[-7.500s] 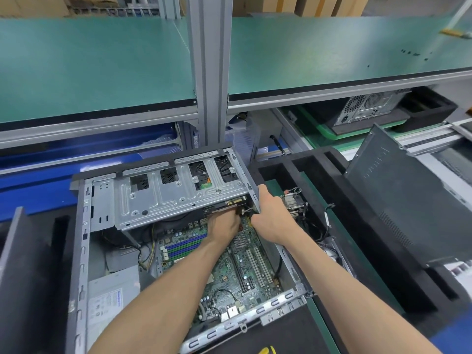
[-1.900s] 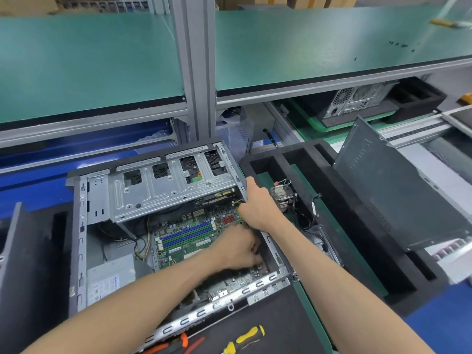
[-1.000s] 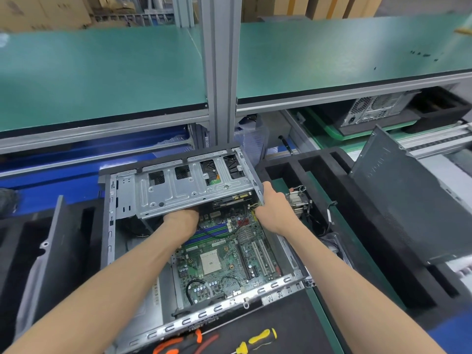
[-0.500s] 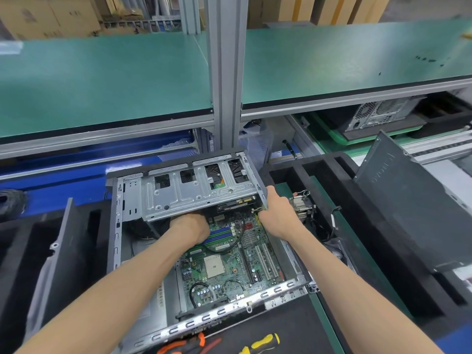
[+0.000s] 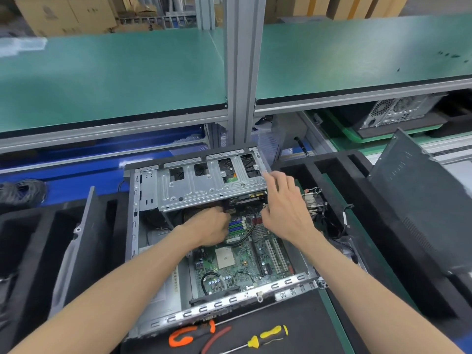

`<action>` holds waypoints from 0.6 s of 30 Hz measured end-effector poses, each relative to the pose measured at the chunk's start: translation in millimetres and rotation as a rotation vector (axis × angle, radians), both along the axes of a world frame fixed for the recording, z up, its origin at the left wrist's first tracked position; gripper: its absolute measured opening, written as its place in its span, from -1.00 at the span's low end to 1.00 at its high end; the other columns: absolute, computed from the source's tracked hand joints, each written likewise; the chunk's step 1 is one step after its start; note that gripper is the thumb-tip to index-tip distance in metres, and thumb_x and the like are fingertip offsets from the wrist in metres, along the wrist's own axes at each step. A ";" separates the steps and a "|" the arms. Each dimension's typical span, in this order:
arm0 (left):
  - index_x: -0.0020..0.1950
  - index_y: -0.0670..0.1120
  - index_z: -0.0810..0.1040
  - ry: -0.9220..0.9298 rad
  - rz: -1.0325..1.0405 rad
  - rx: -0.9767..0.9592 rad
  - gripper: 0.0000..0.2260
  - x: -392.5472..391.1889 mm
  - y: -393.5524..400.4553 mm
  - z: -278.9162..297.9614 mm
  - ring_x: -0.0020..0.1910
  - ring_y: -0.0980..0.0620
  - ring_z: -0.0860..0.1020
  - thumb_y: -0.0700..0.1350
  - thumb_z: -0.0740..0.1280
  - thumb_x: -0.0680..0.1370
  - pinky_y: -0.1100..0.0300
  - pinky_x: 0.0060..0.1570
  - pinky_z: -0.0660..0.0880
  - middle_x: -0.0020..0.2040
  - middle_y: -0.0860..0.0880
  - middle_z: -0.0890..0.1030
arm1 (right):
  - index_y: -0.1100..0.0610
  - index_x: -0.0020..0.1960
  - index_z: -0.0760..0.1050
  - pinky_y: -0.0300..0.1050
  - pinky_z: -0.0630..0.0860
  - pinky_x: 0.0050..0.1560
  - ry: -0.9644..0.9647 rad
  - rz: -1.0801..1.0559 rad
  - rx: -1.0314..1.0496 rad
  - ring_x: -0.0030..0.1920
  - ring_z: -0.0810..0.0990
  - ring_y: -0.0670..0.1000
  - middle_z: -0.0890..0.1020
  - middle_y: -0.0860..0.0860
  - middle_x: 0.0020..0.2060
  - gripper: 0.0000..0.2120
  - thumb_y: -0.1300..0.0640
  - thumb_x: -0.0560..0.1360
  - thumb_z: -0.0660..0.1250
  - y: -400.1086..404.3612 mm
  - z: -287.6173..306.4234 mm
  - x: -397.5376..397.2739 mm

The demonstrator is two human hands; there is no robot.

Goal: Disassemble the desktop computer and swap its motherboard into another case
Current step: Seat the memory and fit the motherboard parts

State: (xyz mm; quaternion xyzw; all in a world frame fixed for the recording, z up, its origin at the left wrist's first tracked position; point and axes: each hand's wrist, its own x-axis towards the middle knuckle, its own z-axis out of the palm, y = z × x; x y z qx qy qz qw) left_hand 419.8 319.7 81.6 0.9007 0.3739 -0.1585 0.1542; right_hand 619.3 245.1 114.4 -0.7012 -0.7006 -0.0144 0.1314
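Motherboard point(image 5: 245, 256): lies flat in the open case point(image 5: 132, 226) on the worktop, its far end tucked under the drive cage point(image 5: 204, 185); socket bare, a black cable point(image 5: 249, 231) looping over the memory slots.
Left hand point(image 5: 212, 226): reaches under the cage's near edge at the board's far left corner; fingers curl out of sight, so whether its grip pinches a plug cannot be told.
Right hand point(image 5: 283, 208): hovers over the cage's right corner, fingers spread and relaxed, holding nothing.
Key relation: the board's hidden far edge runs left to right straight ahead of both hands, beneath the cage; the left hand is nearer and already at it.
Step, as judged: freeing connectors at the far edge before the board can lift out.
In the way: the cage overhangs that edge, and the looped cable crosses the reach.
Around: a heatsink point(image 5: 315, 203) with trailing wires sits just right of the case in a foam tray point(image 5: 332, 162); a side panel point(image 5: 419, 200) leans further right, another panel point(image 5: 79, 246) stands at left; orange pliers point(image 5: 189, 334) and a yellow screwdriver point(image 5: 263, 337) lie near the front; a second case point(image 5: 398, 111) waits far right under the shelf point(image 5: 115, 77).
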 end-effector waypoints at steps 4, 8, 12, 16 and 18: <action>-0.25 0.04 0.58 -0.010 0.012 -0.391 -0.91 -0.3 -11.4 6.3 -0.20 0.10 0.61 -0.12 0.35 0.43 0.16 -0.21 0.53 -0.26 0.10 0.64 | 0.15 0.33 0.34 0.11 0.40 0.23 -0.238 0.173 -0.042 0.27 0.37 0.19 0.39 0.14 0.29 -0.46 0.09 0.37 0.30 -1.0 1.1 -6.2; 0.00 0.07 0.71 0.223 -0.082 -0.656 -0.82 -5.3 -29.4 1.5 -0.11 0.20 0.56 0.07 0.51 0.44 0.18 -0.08 0.39 -0.23 0.22 0.63 | 0.15 0.33 0.34 0.06 0.39 0.23 -0.306 0.253 -0.070 0.22 0.39 0.16 0.43 0.11 0.22 -0.47 0.06 0.39 0.30 0.9 1.4 -8.5; 0.03 -0.02 0.69 0.200 -0.017 -0.681 -0.88 -13.7 -33.1 -9.4 -0.23 0.17 0.60 -0.14 0.48 0.50 0.21 -0.08 0.40 -0.36 0.20 0.63 | 0.14 0.33 0.34 0.06 0.39 0.22 -0.311 0.268 -0.070 0.21 0.39 0.14 0.42 0.09 0.21 -0.48 0.07 0.39 0.29 0.1 2.8 -8.6; -0.01 -0.13 0.67 0.193 0.074 -0.703 -0.93 -13.9 -32.9 -9.2 -0.43 0.18 0.57 -0.19 0.44 0.53 0.21 -0.12 0.53 -0.41 0.14 0.63 | 0.15 0.33 0.36 0.06 0.38 0.23 -0.316 0.291 -0.072 0.22 0.39 0.14 0.43 0.09 0.21 -0.49 0.08 0.39 0.28 -0.4 3.6 -8.2; 0.00 -0.10 0.67 0.199 0.074 -0.699 -0.91 -9.9 -33.6 -6.1 -0.40 0.17 0.58 -0.21 0.43 0.52 0.12 0.01 0.56 -0.33 0.09 0.66 | 0.16 0.27 0.40 0.05 0.39 0.23 -0.312 0.323 -0.060 0.21 0.40 0.14 0.45 0.09 0.19 -0.55 0.09 0.40 0.28 -0.9 3.9 -8.1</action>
